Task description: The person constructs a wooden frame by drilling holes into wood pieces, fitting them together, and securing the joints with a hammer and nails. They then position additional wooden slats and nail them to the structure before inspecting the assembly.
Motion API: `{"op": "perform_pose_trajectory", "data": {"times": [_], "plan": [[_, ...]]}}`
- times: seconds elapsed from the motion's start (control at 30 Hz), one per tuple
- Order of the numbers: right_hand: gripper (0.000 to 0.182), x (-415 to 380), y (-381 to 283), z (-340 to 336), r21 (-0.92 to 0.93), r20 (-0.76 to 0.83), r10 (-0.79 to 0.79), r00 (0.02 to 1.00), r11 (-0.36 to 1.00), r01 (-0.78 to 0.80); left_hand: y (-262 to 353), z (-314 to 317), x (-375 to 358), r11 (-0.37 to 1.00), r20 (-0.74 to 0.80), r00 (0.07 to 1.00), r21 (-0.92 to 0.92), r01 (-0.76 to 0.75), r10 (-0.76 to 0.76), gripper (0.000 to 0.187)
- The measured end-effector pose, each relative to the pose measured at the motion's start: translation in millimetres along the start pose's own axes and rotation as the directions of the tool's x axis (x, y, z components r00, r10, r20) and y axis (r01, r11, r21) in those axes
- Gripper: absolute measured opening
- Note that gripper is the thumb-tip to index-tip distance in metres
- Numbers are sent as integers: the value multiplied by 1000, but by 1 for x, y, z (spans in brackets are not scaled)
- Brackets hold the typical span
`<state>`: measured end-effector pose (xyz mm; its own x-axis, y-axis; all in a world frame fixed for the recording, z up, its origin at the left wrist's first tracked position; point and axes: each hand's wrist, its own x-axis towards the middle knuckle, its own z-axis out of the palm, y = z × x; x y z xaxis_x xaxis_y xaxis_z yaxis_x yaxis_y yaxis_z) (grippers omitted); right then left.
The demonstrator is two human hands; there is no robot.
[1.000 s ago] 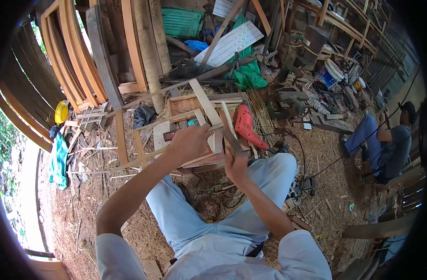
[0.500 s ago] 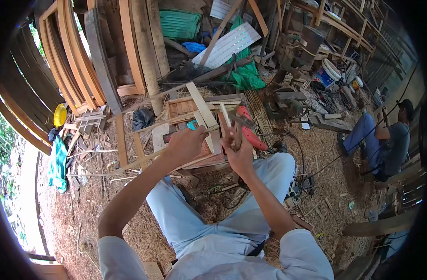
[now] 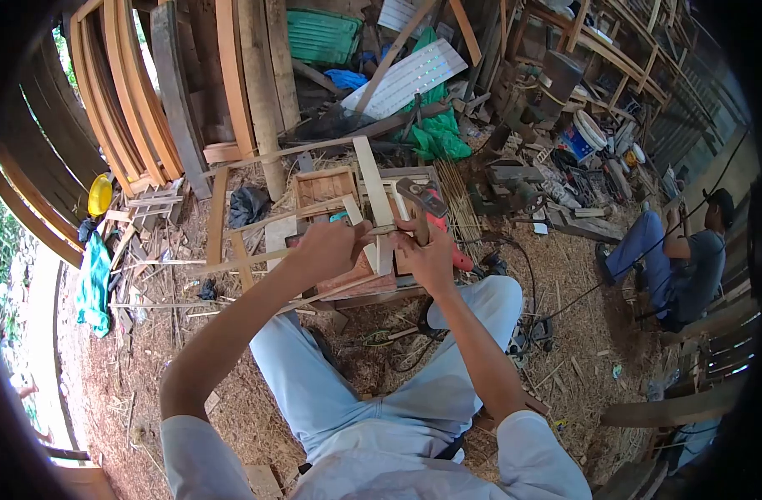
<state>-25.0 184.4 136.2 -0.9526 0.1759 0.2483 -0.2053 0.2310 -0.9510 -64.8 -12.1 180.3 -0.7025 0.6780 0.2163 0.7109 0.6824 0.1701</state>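
Observation:
My right hand [image 3: 431, 260] is closed around the handle of a hammer [image 3: 420, 198], whose dark head points up and away from me. Just left of it, my left hand [image 3: 329, 248] has its fingers pinched on a thin wooden strip [image 3: 382, 229] where it crosses a pale wooden slat [image 3: 371, 179]. The two hands nearly meet over this crossing. Long thin strips run left from the slat, forming a light frame. Under the hands stands a low wooden workbench [image 3: 360, 287]. A red power tool [image 3: 462, 260] lies right behind my right hand, partly covered.
A shallow wooden tray [image 3: 327, 187] sits at the bench's far side. Cables [image 3: 532, 279] cross the shavings-covered floor on the right. At far right another person [image 3: 689, 258] sits low. Wooden frames [image 3: 135, 100] lean at the back left, and a green plastic sheet [image 3: 439, 133] lies behind the bench.
The hammer has swung upright, its head rising away from me. My hands have come closer together at the crossing, and the strip frame has shifted slightly.

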Motion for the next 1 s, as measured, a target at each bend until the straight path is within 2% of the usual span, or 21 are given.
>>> {"op": "perform_pose_trajectory", "data": {"times": [0.07, 0.13, 0.17, 0.23, 0.33, 0.4, 0.47, 0.53, 0.6, 0.67, 0.73, 0.77, 0.8, 0.83, 0.87, 0.97, 1.0], "plan": [[26, -2, 0, -2, -76, 24, 64, 998, 995, -62, 3, 4, -1, 1000, -8, 1000, 5, 16, -16, 26], [21, -3, -2, 2, -13, -47, -234, 971, 972, 233, 5, 5, -1, 1000, -34, 999, -4, 4, -4, 25], [21, -2, 4, 0, -15, -42, -227, 973, 974, 226, 7, 6, -1, 1000, -62, 998, -10, -8, 8, 23], [20, 2, 21, -2, -170, -12, -399, 917, 904, 392, 10, 7, -3, 999, -77, 997, -40, -1, -2, 22], [18, 3, 35, 4, -111, -83, -416, 905, 907, 407, 17, 6, -3, 998, -70, 997, -55, 37, -41, 22], [19, 2, 35, 1, -78, -66, -390, 919, 920, 385, 20, 6, -2, 996, -50, 996, -40, 73, -75, 23], [20, 2, 31, -2, -44, -50, -368, 929, 930, 366, 22, 6, -1, 999, -54, 997, -22, 45, -46, 25], [20, 2, 20, -7, -179, -36, -460, 887, 877, 447, 28, 7, 5, 997, -47, 996, 7, 74, -73, 25], [19, 5, 27, -10, -138, -54, -441, 896, 892, 430, 30, 12, 7, 994, -39, 994, 36, 99, -98, 27], [19, 8, 36, -11, -94, -68, -419, 905, 906, 413, 31, 22, 7, 997, -137, 990, 68, 36, -26, 29], [20, 7, 40, -14, 67, -68, -366, 928, 926, 371, 32, 29, 8, 997, -189, 982, 80, 17, -2, 29], [20, 7, 42, -16, 64, -70, -363, 929, 928, 367, 32, 32, 10, 995, -243, 970, 96, -2, 25, 30], [19, 6, 38, -16, 93, -61, -296, 953, 949, 301, 36, 29, 11, 996, -239, 971, 94, -5, 28, 30], [19, 3, 35, -17, 122, -49, -226, 973, 965, 230, 40, 26, 10, 994, -155, 988, 106, 36, -19, 29], [19, 3, 31, -18, 121, -51, -224, 973, 966, 229, 44, 21, 10, 989, -76, 995, 124, 76, -67, 28], [17, 0, 6, -22, 194, -12, -160, 987, 968, 159, 51, 7, 9, 993, -85, 992, 56, 101, -96, 27], [17, 0, 2, -25, 167, 27, -73, 997, 984, 68, 53, 6, 9, 994, -84, 992, 55, 96, -91, 27]]}}
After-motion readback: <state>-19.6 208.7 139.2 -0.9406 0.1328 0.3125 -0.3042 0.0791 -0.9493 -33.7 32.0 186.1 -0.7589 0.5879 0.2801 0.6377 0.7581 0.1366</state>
